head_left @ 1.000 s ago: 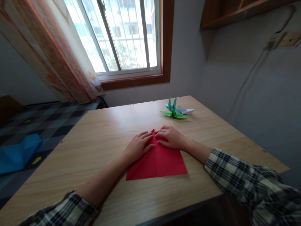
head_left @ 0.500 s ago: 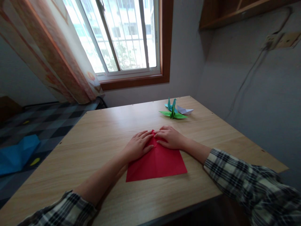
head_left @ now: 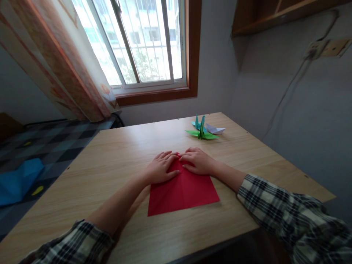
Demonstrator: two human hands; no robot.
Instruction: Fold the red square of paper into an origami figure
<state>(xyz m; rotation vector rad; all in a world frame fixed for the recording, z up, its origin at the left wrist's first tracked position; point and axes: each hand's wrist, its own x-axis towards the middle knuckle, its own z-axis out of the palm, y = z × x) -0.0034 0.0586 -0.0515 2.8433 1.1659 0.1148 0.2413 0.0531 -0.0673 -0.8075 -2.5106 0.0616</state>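
A folded sheet of red paper lies flat on the wooden table, its point aimed away from me. My left hand lies on the paper's upper left part with the fingers stretched out flat. My right hand presses on the upper right part near the tip, fingers slightly curled and together. The fingertips of both hands meet at the far point of the paper. Both arms wear plaid sleeves.
Folded paper figures stand at the table's far right: a green and teal crane and a white boat. A window with a curtain is behind. A blue object lies on the chequered floor at left. A wall is close on the right.
The hands have stayed on the paper's tip. The paper has shifted slightly, and the view has drifted a little.
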